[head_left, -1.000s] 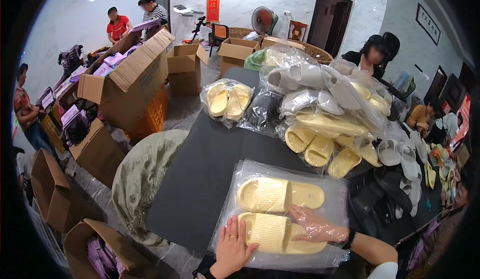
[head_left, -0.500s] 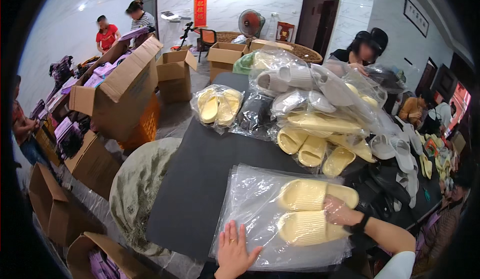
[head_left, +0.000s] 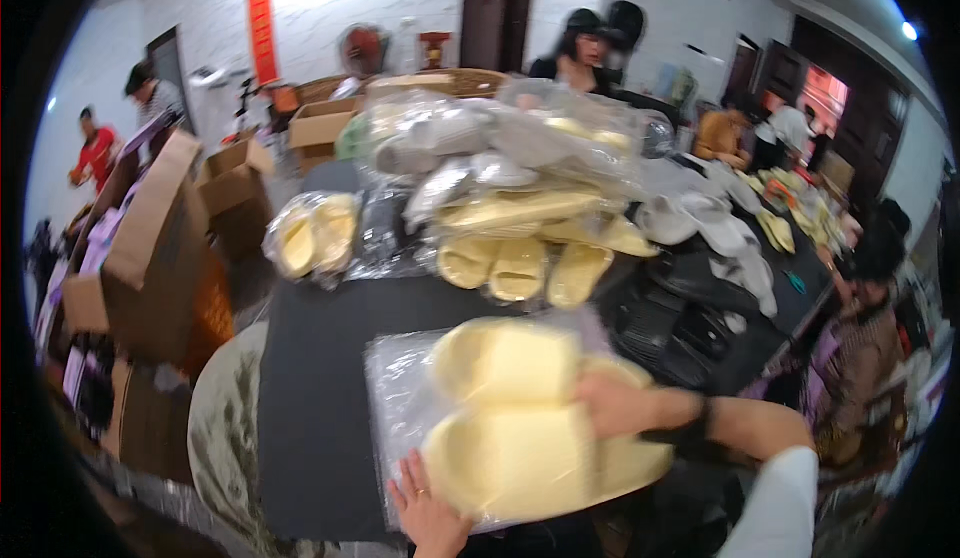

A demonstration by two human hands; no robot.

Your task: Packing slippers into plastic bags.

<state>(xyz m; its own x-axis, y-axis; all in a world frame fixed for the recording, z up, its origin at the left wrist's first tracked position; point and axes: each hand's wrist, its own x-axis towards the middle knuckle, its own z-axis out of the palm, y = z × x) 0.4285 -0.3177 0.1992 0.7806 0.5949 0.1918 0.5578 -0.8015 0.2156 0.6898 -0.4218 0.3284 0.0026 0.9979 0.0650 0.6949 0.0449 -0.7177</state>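
Observation:
A pair of pale yellow slide slippers (head_left: pixel 515 458), slightly blurred, is held side by side over a stack of clear plastic bags (head_left: pixel 392 383). My right hand (head_left: pixel 625 403) is closed around their inner edges, partly hidden by the straps. The slippers' closed strap ends point left. On the stack's near left corner lies my left hand (head_left: pixel 430 513), open, fingers apart, a ring on one finger. It is just beside the nearer slipper and holds nothing.
Bagged yellow slippers (head_left: pixel 520 263) and grey slippers (head_left: pixel 450 133) pile up at the table's far side. Black slippers (head_left: pixel 690 328) lie to the right. Cardboard boxes (head_left: pixel 150 228) stand left of the black table (head_left: pixel 310 398). Other people, including one person (head_left: pixel 580 63) behind the pile, are around.
The view has turned right. My right hand has raised the slippers off the bags, closer to the camera. My left hand stays on the stack's near left corner.

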